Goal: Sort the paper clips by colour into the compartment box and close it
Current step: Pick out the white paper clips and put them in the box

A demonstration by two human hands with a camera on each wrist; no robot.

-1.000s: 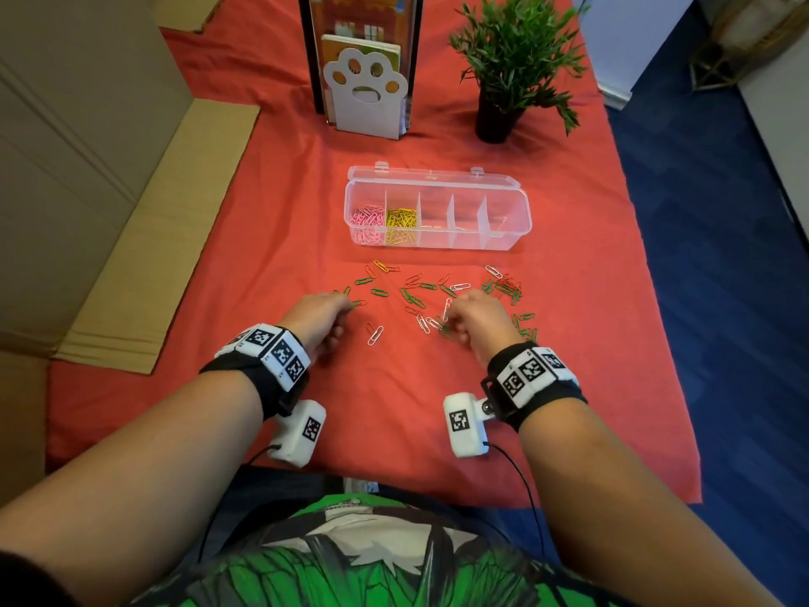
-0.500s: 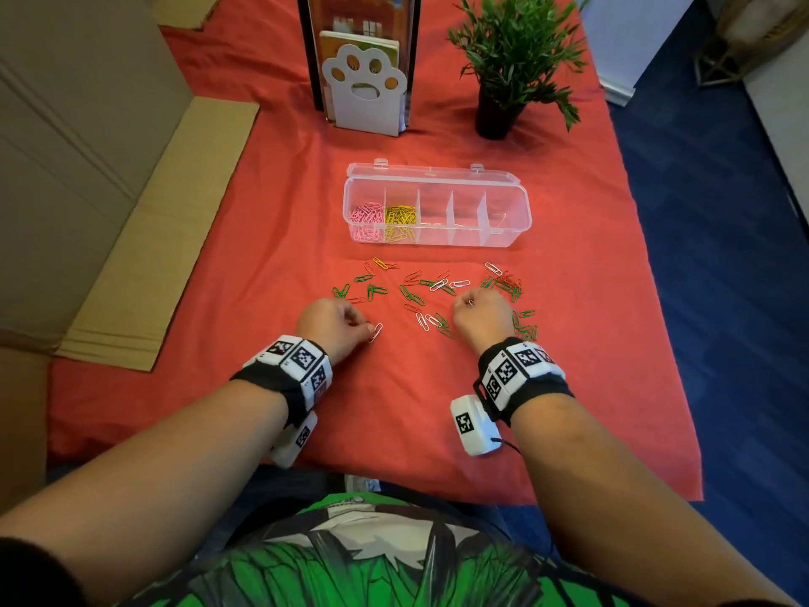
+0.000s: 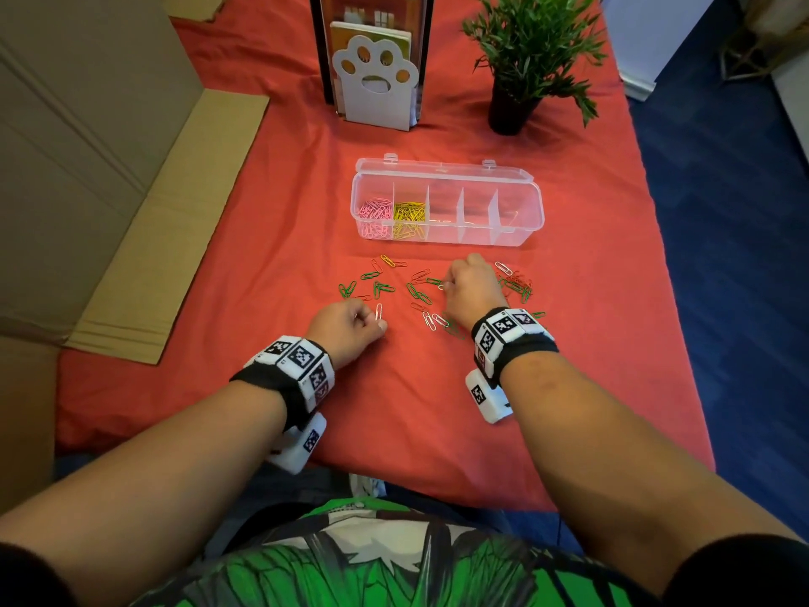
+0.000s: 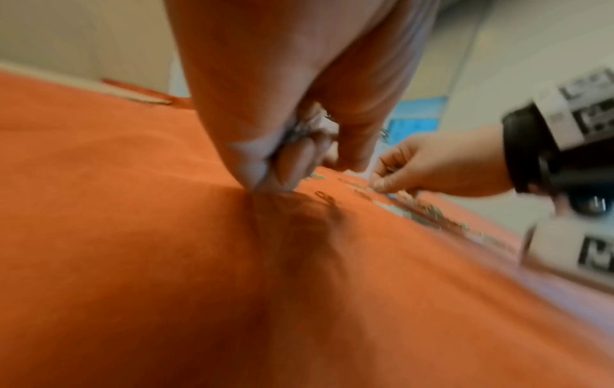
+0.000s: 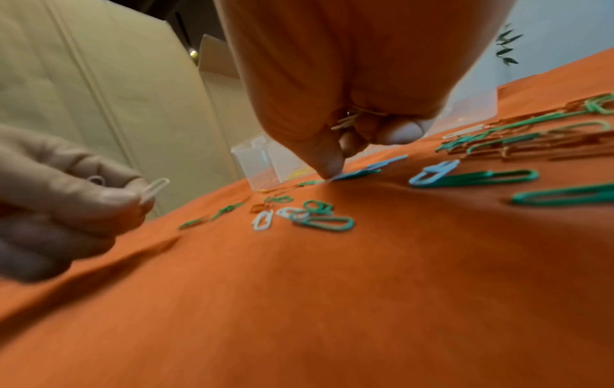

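Both hands work low over the red-clothed desk (image 3: 227, 265). Her or his left hand (image 3: 346, 328) is curled, pinching a white paper clip (image 3: 379, 311) between thumb and forefinger, with more clips bunched inside the closed fingers, as the left wrist view shows. To its right and a little farther off, the right hand (image 3: 470, 287) is curled too, a few clips tucked in its palm and a fingertip pressed down on another white clip (image 5: 335, 177) lying on the cloth. Loose green, red and white clips (image 3: 420, 293) lie scattered between and around the two hands. Beyond them, farther away, stands the clear compartment box (image 3: 446, 208), lid open, with pink clips in its leftmost compartment and yellow ones just beside.
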